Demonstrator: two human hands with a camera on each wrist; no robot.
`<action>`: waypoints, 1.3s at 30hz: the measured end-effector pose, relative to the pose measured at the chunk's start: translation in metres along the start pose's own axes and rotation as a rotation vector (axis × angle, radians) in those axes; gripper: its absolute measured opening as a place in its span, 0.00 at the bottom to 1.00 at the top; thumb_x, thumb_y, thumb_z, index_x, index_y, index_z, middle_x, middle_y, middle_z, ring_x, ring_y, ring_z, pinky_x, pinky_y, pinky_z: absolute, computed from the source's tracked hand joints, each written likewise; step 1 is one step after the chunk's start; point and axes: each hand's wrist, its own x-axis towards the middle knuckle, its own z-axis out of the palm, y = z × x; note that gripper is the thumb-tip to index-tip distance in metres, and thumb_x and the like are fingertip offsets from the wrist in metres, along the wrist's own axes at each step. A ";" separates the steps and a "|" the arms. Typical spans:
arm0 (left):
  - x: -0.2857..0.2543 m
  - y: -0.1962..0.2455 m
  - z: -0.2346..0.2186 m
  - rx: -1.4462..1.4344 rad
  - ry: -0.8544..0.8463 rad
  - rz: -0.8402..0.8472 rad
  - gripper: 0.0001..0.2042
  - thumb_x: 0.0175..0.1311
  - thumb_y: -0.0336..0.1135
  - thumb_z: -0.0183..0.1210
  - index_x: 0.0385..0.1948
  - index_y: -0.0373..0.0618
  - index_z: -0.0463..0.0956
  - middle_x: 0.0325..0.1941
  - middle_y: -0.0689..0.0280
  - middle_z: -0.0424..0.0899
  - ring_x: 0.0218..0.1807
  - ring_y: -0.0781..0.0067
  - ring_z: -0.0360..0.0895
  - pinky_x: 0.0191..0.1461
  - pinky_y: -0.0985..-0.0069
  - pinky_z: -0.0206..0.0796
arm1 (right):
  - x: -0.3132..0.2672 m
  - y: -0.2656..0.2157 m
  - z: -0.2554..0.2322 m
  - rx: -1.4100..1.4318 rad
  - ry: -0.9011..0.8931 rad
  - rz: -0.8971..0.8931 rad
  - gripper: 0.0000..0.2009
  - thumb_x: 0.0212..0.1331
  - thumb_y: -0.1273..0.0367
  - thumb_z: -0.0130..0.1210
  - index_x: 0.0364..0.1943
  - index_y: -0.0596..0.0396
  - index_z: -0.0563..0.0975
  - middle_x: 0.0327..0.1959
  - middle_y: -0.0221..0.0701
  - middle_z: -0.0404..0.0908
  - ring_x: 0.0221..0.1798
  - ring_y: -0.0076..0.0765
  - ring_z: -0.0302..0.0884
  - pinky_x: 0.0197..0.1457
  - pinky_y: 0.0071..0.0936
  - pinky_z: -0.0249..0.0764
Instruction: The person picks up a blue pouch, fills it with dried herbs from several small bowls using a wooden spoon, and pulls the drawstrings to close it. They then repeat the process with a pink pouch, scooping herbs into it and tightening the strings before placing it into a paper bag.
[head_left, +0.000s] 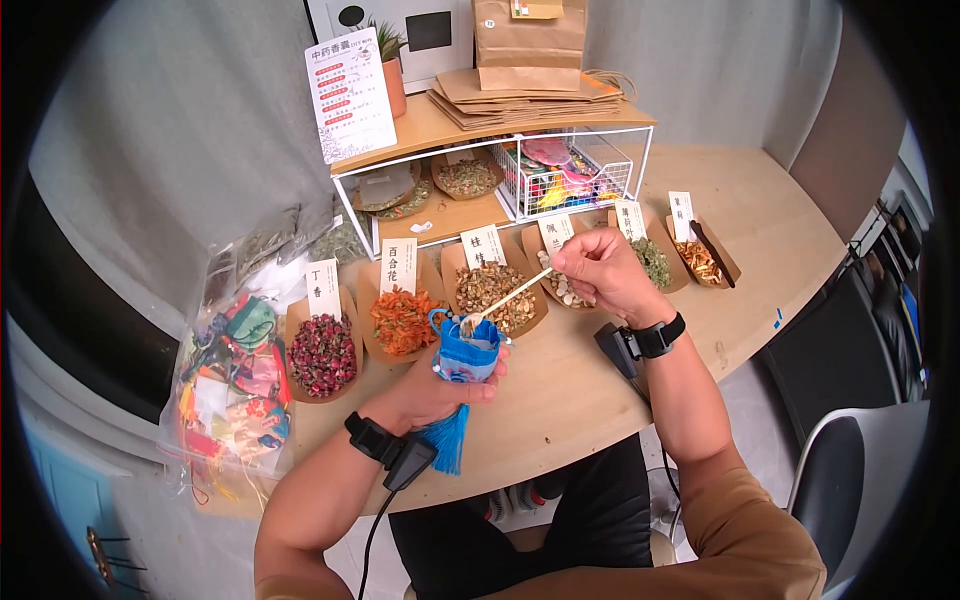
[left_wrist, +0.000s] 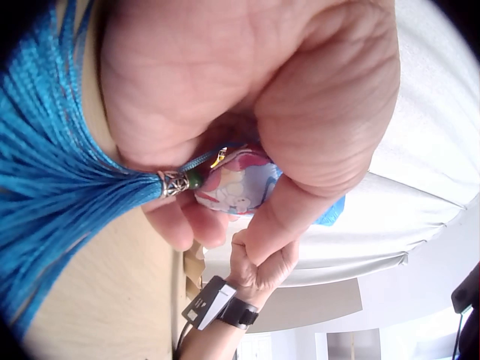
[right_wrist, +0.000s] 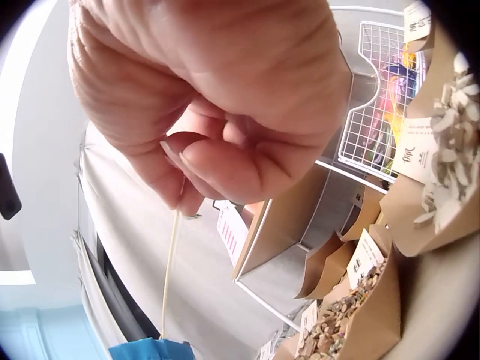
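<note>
Left hand point(head_left: 432, 392) grips a small blue fabric pouch point(head_left: 466, 348) with a blue tassel point(head_left: 447, 436)
Pouch mouth open, upright over the wooden table's near edge point(head_left: 560, 440); right hand point(head_left: 606, 272) pinches a thin wooden spoon point(head_left: 505, 297) dipping in, brown paper trays of dried herbs point(head_left: 490, 288) just behind
</note>
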 end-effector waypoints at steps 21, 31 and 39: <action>-0.001 -0.001 0.000 -0.010 -0.006 0.017 0.26 0.50 0.18 0.66 0.53 0.43 0.72 0.46 0.70 0.78 0.49 0.79 0.76 0.50 0.78 0.70 | 0.018 0.024 -0.018 -0.420 0.372 0.005 0.12 0.54 0.73 0.61 0.15 0.54 0.74 0.15 0.18 0.71 0.18 0.12 0.58 0.21 0.18 0.56; 0.000 -0.003 -0.001 -0.023 -0.017 0.029 0.25 0.49 0.19 0.67 0.51 0.44 0.73 0.46 0.68 0.78 0.45 0.79 0.76 0.47 0.80 0.69 | 0.019 0.021 -0.016 -0.285 0.320 0.150 0.14 0.55 0.70 0.62 0.15 0.53 0.73 0.11 0.18 0.66 0.11 0.13 0.54 0.14 0.19 0.47; 0.001 -0.002 -0.001 -0.012 -0.027 0.049 0.24 0.50 0.18 0.66 0.51 0.44 0.73 0.46 0.69 0.78 0.46 0.80 0.75 0.48 0.80 0.69 | 0.019 0.020 -0.016 -0.269 0.306 0.249 0.13 0.56 0.69 0.61 0.16 0.53 0.73 0.10 0.19 0.64 0.10 0.15 0.53 0.13 0.19 0.47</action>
